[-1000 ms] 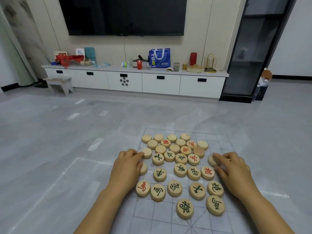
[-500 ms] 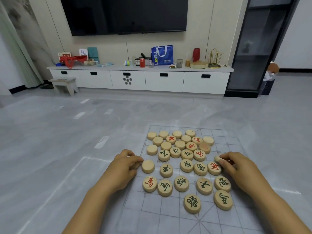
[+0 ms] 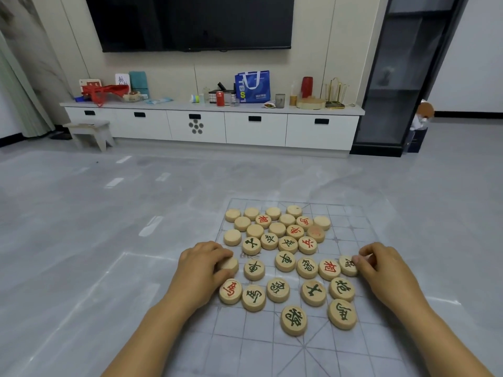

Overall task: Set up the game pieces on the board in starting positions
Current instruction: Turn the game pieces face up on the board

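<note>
Remote view, living-room floor: I am looking down through the head camera at a translucent gridded board [image 3: 245,346] laid flat on the grey floor [image 3: 81,240]. Round wooden game pieces [image 3: 284,261] are bunched in loose rows over its far and middle squares.

The left hand [image 3: 202,270] sits at the left side of the cluster. Its fingers [image 3: 217,250] are curled over the top of a blank-faced piece [image 3: 230,263] and the thumb is tucked against the disc's near side, so the disc is clamped between them. Just below that thumb lies a red-lettered disc [image 3: 230,291] (touching it or only very near, I cannot say from this angle).

The right hand [image 3: 381,268] is at the right side of the cluster, knuckles arched. Its thumb tip and the fingers behind are pinched on the rim of a green-lettered piece [image 3: 347,265], whose character is half hidden by the thumb. That disc lies flat on the board at the end of a row, just beside a red-lettered neighbour [image 3: 329,269].

The far rows are mostly blank faces with a few red characters. The nearer rows mostly show green ones, and two large green-lettered discs lie closest to me.

Beyond the board, a long white cabinet [image 3: 255,129] runs under a dark wall-mounted television [image 3: 190,23], with a blue bag [image 3: 253,87] on top.
</note>
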`<state>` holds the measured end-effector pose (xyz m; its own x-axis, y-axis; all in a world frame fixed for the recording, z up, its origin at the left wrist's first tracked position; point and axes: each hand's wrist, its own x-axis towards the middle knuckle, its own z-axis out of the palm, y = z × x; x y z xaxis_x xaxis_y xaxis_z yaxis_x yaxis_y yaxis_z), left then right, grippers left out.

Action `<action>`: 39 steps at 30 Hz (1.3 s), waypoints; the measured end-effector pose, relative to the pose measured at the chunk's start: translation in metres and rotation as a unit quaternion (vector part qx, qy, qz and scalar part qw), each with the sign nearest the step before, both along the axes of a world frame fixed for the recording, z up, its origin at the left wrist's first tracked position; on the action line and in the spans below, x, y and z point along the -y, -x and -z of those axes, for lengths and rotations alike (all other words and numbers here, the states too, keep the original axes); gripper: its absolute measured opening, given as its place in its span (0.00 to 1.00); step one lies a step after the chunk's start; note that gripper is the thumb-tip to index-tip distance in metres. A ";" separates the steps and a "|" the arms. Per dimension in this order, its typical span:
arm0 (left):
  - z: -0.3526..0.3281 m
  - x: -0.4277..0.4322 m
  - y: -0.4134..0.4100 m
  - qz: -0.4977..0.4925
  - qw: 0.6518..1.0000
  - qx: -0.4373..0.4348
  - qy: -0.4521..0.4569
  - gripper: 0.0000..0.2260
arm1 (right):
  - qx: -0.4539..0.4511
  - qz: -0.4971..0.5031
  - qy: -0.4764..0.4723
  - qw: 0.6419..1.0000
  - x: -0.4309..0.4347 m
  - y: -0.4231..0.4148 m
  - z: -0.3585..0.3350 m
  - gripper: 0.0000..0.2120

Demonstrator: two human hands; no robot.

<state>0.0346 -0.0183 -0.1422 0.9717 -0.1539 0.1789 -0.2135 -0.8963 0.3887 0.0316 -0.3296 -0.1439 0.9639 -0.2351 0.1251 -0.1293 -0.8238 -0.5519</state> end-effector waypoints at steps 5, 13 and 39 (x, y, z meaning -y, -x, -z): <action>-0.003 0.000 0.000 -0.031 0.992 0.018 0.120 0.06 | -0.003 -0.027 0.037 0.999 -0.001 -0.001 0.001 0.03; 0.004 0.000 -0.013 -0.109 0.977 -0.006 0.182 0.02 | -0.024 -0.034 0.051 0.998 -0.005 0.000 -0.001 0.04; -0.009 0.008 -0.023 -0.095 0.982 -0.115 0.112 0.18 | -0.054 -0.083 0.053 0.994 0.002 0.006 -0.007 0.13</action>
<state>0.0580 -0.0264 -0.1333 0.9978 0.0527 -0.0400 0.0662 -0.7975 0.5997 0.0257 -0.3312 -0.1371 0.9974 -0.0627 0.0343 -0.0406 -0.8918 -0.4505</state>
